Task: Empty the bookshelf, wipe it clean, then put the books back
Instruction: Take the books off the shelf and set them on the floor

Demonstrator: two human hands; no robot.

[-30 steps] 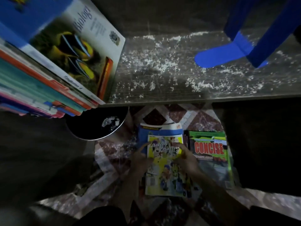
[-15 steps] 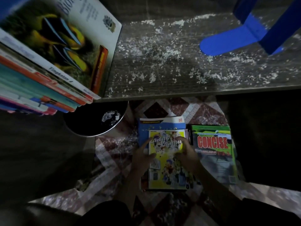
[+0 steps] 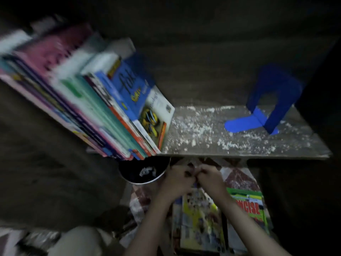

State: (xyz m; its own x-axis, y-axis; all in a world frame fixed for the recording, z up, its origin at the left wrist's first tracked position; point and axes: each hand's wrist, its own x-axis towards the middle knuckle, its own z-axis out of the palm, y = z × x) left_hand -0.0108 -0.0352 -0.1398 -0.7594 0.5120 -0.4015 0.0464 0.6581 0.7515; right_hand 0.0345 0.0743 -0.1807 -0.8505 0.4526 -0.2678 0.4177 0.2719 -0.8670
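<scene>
Bookshelf fills most of my view, its board speckled with white dust and only half cleared. On the bookshelf's left half a row of books leans to the right; on its right half a blue bookend stands upright. Below its front edge, on the floor, lie a yellow book and a green book, and a dark bowl sits just under that edge. The left hand and right hand meet knuckle to knuckle just below it, fingers curled; blur hides whether they grip anything, so I cannot tell. I judge emptying is the step in hand. I would take the leaning row in small batches from its free right end, one hand bracing the rest, and lift out the bookend before wiping.
</scene>
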